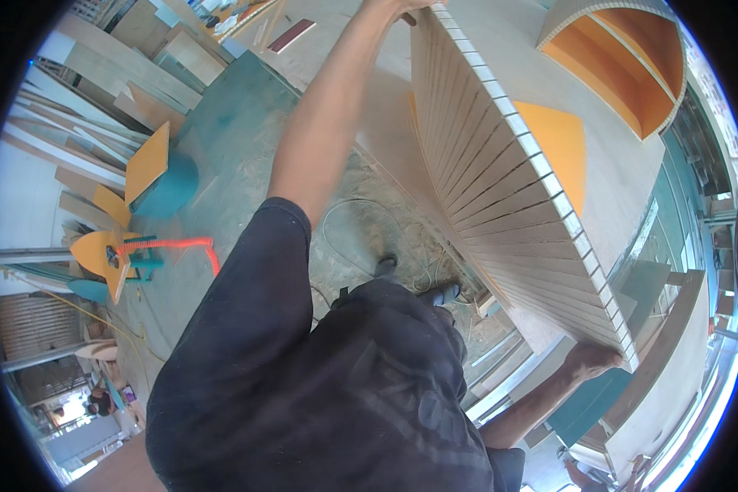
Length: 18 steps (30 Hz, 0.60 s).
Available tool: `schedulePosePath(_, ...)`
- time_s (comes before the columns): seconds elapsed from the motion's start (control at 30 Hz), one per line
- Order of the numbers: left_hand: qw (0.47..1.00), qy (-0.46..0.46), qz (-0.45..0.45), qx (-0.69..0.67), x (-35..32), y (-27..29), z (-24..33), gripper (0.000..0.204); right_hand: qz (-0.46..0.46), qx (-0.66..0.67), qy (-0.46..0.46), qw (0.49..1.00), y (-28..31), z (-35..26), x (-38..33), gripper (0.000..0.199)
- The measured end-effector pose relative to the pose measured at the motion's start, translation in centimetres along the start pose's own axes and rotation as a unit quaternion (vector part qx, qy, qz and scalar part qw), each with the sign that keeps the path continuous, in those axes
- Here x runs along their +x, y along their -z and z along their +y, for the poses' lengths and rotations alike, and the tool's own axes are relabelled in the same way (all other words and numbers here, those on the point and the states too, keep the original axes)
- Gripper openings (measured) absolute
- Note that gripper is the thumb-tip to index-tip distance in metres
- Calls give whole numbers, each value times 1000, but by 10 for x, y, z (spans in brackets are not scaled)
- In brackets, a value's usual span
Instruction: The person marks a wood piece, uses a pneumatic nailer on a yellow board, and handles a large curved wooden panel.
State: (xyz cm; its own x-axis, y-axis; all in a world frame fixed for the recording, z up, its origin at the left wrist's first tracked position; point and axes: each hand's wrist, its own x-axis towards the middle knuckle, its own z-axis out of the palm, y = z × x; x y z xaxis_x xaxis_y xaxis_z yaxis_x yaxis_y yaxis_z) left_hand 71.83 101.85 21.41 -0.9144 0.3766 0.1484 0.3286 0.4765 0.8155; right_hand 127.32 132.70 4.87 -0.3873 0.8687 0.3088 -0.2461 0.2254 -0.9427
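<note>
Both my hands hold a large grooved wooden panel (492, 193), which stands tilted on its edge over the worktable (385, 90). Many narrow slits run across its face, and its long pale edge faces up. At the far end my left hand (403, 6) is closed round the panel's corner; the picture's top edge cuts off part of it. My right hand (592, 361) grips the near right corner, its fingers partly hidden behind the panel. Beyond the panel, a yellow-orange board (559, 148) lies on the table, partly covered.
A rounded cabinet with an orange inside (611, 70) stands on the table at the far right. Planks (123, 66) lean at the far left. A coiled red hose (172, 243) hangs near a teal drum (168, 187). A thin cable (328, 221) lies on the floor. Another person (101, 402) is far off.
</note>
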Motion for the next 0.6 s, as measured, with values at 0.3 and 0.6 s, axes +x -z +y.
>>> schedulePosePath(0.3,998,32,-25,-43,0,5,3,46,26,-80,32,996,-8,-8,0,112)
schedulePosePath(0.6,999,38,-22,-22,-11,12,7,52,41,-101,23,994,-7,-6,-1,117)
